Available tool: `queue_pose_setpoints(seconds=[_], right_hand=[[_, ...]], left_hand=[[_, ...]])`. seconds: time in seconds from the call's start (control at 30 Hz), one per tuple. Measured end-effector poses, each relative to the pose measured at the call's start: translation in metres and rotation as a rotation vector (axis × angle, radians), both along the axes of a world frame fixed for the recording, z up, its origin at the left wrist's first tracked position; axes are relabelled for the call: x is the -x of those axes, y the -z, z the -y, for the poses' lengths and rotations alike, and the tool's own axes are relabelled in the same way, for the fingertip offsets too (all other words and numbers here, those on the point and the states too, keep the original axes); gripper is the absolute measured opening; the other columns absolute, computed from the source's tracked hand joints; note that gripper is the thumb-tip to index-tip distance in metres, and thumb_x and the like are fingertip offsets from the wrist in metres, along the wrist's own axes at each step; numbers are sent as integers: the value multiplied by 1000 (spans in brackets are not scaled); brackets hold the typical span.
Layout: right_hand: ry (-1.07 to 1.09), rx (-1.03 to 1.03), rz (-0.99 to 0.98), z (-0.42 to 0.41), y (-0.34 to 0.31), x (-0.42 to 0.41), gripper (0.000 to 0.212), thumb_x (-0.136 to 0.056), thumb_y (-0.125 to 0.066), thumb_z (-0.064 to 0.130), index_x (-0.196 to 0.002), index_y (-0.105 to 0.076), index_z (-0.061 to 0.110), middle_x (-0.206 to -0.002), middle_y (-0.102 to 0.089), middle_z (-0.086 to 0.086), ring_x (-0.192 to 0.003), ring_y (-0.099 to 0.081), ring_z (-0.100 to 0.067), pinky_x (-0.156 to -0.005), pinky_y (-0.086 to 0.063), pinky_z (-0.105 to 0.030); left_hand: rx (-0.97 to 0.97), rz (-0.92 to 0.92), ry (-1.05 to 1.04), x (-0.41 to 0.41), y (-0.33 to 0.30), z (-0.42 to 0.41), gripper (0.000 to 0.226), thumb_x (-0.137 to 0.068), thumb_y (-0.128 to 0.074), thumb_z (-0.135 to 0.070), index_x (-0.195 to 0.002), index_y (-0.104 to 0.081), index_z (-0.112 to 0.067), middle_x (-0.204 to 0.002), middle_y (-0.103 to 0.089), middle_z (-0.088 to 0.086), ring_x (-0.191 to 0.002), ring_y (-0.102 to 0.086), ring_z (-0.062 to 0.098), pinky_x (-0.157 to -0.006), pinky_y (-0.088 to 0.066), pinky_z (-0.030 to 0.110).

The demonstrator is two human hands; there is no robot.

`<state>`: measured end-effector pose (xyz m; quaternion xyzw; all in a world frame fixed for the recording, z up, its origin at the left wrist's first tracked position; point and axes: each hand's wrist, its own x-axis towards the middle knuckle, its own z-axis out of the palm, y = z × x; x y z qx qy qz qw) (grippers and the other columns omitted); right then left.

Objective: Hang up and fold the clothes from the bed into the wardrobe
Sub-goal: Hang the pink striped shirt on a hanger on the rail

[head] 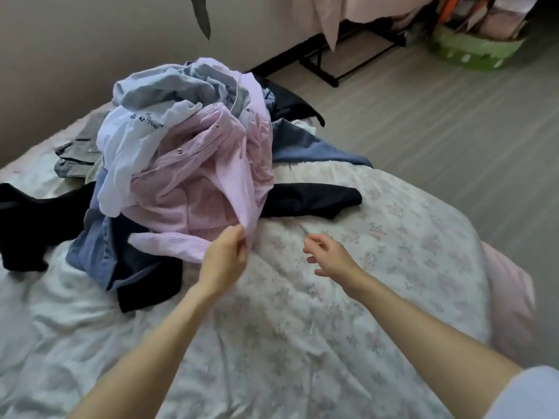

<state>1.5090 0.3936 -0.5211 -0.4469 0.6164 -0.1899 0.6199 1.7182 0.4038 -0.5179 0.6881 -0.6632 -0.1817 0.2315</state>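
Observation:
A heap of clothes lies on the bed. On top is a pink striped shirt with snap buttons, beside a white top with paw prints and a grey garment. Denim pieces and black garments stick out from under the pile. My left hand pinches the lower edge of the pink shirt at the front of the heap. My right hand hovers over the floral sheet just right of it, fingers loosely spread, holding nothing.
A grey folded garment lies at the heap's left. Beyond the bed there is wooden floor, a black rack frame under hanging pink cloth, and a green basket at top right. A wall runs along the left.

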Motion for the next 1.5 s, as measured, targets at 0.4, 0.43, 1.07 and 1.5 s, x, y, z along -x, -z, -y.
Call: queue_pose_setpoints(seconds=[0.4, 0.43, 1.07, 1.5], right_hand=[[-253, 122, -210, -103, -34, 58, 43, -80, -41, -7, -107, -62, 18, -95, -61, 4, -86, -53, -14, -66, -36, -19], [-306, 107, -303, -114, -27, 76, 46, -81, -42, -5, -118, -60, 15, -107, -62, 1, -95, -54, -16, -72, -37, -19], [-3, -348, -1080, -229, -22, 301, 63, -88, -48, 21, -145, -21, 28, -147, -22, -8, -129, -34, -33, -105, -29, -45], [139, -50, -760, -195, 20, 222, 16, -91, -42, 4, -98, -54, 10, -105, -63, -13, -98, -57, -31, -71, -38, -34]], left_hand=[[-71, -19, 392, 71, -57, -152, 20, -83, -64, -30, -91, -73, -14, -85, -64, 6, -76, -62, 25, -67, -53, 34], [-61, -23, 311, 71, -58, -146, 17, -81, -68, -19, -93, -72, -8, -88, -64, 11, -79, -62, 30, -69, -53, 39], [-550, 569, 711, 187, 45, -84, 86, -82, -59, -49, -147, -4, -40, -158, 0, -6, -144, 1, 27, -112, -14, 55], [-266, 526, 734, 238, 54, -79, 45, -82, -61, -25, -126, -54, -28, -114, -48, 12, -105, -43, 32, -86, -37, 42]])
